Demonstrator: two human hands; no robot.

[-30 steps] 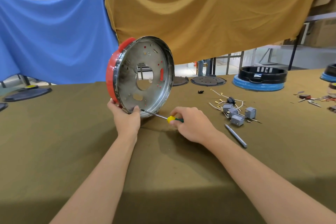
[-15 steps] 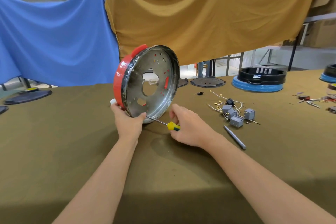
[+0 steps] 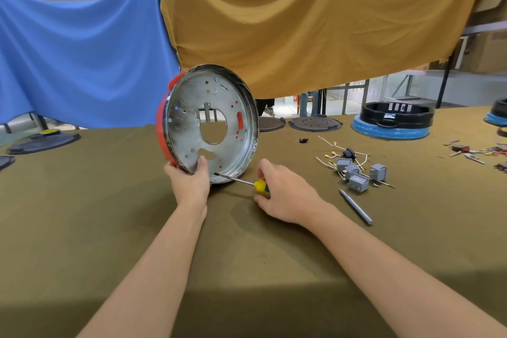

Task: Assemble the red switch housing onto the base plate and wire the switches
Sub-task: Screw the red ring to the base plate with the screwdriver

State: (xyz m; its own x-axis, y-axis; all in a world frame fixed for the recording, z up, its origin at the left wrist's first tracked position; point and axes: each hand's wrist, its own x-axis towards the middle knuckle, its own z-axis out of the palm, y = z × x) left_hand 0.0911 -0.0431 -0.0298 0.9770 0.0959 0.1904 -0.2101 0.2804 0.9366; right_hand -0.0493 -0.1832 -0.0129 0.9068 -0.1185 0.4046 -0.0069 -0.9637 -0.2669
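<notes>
A round metal base plate stands on edge on the olive table, its hollow side facing me, with the red switch housing against its far side along the left rim. My left hand grips the plate's lower rim, thumb inside. My right hand holds the yellow-green handle of a screwdriver; its shaft points left, with the tip at the plate's lower inner rim. Several grey switches with loose wires lie to the right.
A grey metal rod lies right of my right hand. A black and blue ring assembly and dark round plates sit at the table's far side. Small parts lie at the far right. Blue and mustard cloths hang behind.
The plate and housing have shifted right and turned more towards me. My left thumb stays on the lower rim, and the screwdriver remains at the plate's bottom edge.
</notes>
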